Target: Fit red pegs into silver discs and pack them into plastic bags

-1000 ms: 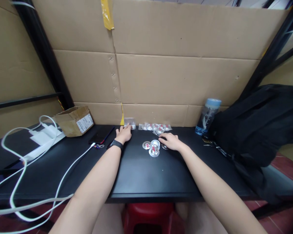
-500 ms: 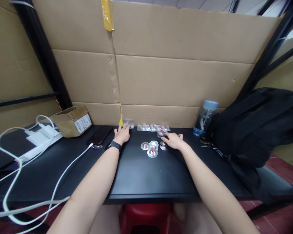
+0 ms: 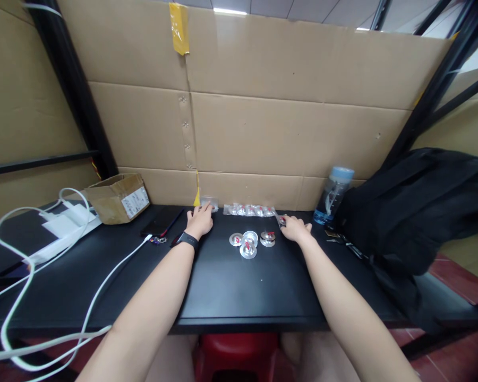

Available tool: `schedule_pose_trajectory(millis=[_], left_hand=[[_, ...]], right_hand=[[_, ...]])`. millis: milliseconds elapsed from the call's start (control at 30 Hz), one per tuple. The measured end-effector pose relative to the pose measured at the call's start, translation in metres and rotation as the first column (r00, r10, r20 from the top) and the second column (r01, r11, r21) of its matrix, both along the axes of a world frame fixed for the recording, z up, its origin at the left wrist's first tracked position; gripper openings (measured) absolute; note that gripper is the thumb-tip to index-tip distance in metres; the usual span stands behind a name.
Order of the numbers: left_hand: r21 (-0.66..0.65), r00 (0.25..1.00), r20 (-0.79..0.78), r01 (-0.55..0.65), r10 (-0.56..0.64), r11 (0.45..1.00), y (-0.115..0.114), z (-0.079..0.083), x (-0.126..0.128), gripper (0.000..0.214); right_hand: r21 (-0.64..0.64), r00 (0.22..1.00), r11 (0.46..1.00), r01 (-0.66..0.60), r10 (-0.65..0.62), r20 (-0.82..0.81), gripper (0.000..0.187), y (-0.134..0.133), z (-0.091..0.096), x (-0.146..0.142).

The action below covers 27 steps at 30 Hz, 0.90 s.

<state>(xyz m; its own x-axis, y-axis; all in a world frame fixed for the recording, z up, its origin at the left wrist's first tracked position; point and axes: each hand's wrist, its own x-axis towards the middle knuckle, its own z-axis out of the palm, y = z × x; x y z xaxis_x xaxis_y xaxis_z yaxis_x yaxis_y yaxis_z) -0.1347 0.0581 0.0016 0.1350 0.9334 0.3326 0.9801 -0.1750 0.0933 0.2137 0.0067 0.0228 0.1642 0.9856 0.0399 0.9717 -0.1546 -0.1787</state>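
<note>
Several small round silver discs with red centres lie in a cluster on the black table. Behind them, along the cardboard wall, runs a row of clear packets holding more discs. My left hand, with a black watch on the wrist, rests fingers forward on a small clear packet at the wall. My right hand is to the right of the disc cluster, fingers curled around a small packet with a red spot.
A small cardboard box, a white charger and looping white cables lie at the left. A phone and pen sit near my left wrist. A blue-capped water bottle and a black bag stand right. A red stool shows below.
My right hand has moved right and back, away from the disc cluster, leaving one more disc beside it and now gripping a small packet. My left hand has stayed at the wall.
</note>
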Motion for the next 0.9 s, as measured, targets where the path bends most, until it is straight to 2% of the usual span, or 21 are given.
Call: schedule_pose_trajectory(millis=[100, 200, 267, 333, 400, 533, 667, 767, 900], left_hand=[[0.014, 0.999, 0.011, 0.047, -0.047, 0.999, 0.001, 0.000, 0.002, 0.049], [0.042, 0.988, 0.022, 0.149, -0.150, 0.988, 0.002, 0.003, 0.005, 0.048], [0.074, 0.970, 0.031, 0.237, -0.240, 0.969, 0.002, 0.005, 0.009, 0.046], [0.095, 0.948, 0.039, 0.310, -0.315, 0.946, 0.000, 0.008, 0.014, 0.043], [0.092, 0.928, 0.048, 0.365, -0.371, 0.926, -0.002, 0.009, 0.020, 0.040], [0.061, 0.889, 0.088, 0.446, -0.450, 0.893, -0.007, 0.008, 0.030, 0.038], [0.031, 0.867, 0.123, 0.482, -0.482, 0.875, -0.006, 0.004, 0.035, 0.037], [-0.012, 0.858, 0.136, 0.502, -0.496, 0.865, -0.005, 0.003, 0.036, 0.034], [-0.051, 0.861, 0.137, 0.500, -0.490, 0.864, -0.006, 0.005, 0.037, 0.032]], right_hand=[[-0.026, 1.000, 0.999, -0.020, 0.020, 0.013, 0.046, 0.001, -0.001, 0.002], [-0.006, 0.999, 1.000, -0.023, 0.023, 0.025, 0.047, 0.002, -0.001, 0.004], [0.044, 0.994, 0.993, -0.112, 0.112, 0.002, 0.057, 0.002, -0.002, 0.006], [0.089, 0.967, 0.964, -0.249, 0.252, -0.029, 0.071, 0.003, -0.005, 0.007], [0.088, 0.940, 0.939, -0.331, 0.337, -0.055, 0.076, 0.005, -0.008, 0.008], [0.034, 0.948, 0.950, -0.311, 0.312, -0.059, 0.072, 0.008, -0.010, 0.011], [0.095, 0.953, 0.953, -0.287, 0.294, -0.069, 0.066, 0.012, -0.009, 0.016], [0.143, 0.941, 0.945, -0.295, 0.313, -0.128, 0.048, 0.014, -0.008, 0.019], [0.157, 0.950, 0.960, -0.230, 0.256, -0.179, 0.029, 0.015, -0.007, 0.018]])
